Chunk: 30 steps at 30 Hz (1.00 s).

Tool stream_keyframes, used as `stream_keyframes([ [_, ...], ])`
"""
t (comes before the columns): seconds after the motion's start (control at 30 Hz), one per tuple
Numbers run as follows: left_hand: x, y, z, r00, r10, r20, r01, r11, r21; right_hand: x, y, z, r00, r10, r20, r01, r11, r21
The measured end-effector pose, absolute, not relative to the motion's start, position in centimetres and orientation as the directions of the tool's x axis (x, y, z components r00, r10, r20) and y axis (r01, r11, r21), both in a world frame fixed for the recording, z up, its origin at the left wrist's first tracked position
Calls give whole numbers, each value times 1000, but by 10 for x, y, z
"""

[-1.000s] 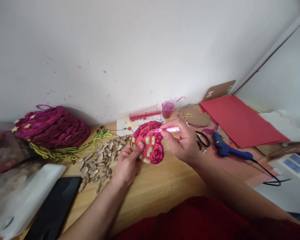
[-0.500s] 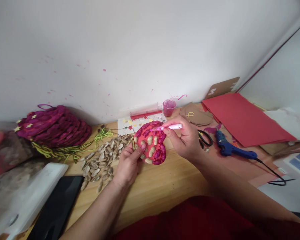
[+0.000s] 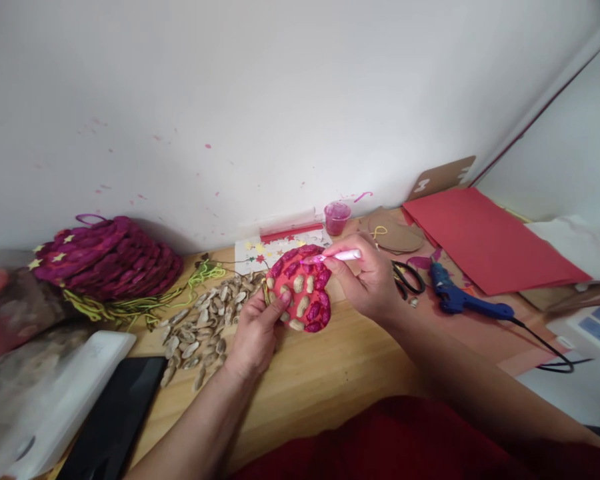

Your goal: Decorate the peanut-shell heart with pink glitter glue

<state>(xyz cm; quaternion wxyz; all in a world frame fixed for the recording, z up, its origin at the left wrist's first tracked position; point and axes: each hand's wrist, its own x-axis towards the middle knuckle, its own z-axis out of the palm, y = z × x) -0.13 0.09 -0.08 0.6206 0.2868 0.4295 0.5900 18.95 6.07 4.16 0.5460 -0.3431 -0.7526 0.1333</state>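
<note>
My left hand (image 3: 260, 327) grips the lower left edge of a red disc (image 3: 291, 304) with peanut shells stuck on it, thumb on top. Shells along its upper and right edges are painted magenta, while several in the middle and lower left are bare tan. My right hand (image 3: 365, 277) pinches a white-handled paintbrush (image 3: 349, 255) whose pink-coated tip touches the disc's upper part. Loose peanut shells (image 3: 205, 327) lie in a heap left of my left hand. A clear cup of pink paint (image 3: 337, 219) stands by the wall, behind my right hand.
Finished-looking magenta discs (image 3: 115, 257) are stacked at the left with yellow-green yarn. A black phone (image 3: 115, 413) lies in front of them. To the right are scissors (image 3: 409, 279), a blue glue gun (image 3: 467, 300), red sheets (image 3: 495, 240) and brown card discs (image 3: 395, 233). A star-sticker sheet (image 3: 245, 260) lies behind.
Both hands keep nearly the same hold on disc and brush. The brush has shifted very slightly left; the whole view has moved a little.
</note>
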Motion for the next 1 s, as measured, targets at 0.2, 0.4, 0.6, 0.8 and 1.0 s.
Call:
stream_keyframes([
  [0.2,-2,2,-4,-62,981,-184,-511,127,850,189,61,42,-189,656,731,352,740,-573],
  [0.4,-2,2,-3,-82,980,-181,-498,117,859,186,58,43,-192,656,730,392,733,-556],
  [0.6,-4,3,-7,-89,983,-159,-461,100,882,186,56,43,-213,647,732,401,741,-539],
  [0.8,-5,1,-11,-83,992,-99,-402,57,914,188,59,42,-199,638,744,389,748,-537],
  [1.0,-7,1,-14,-76,994,-73,-390,38,920,188,58,41,-198,630,751,357,760,-543],
])
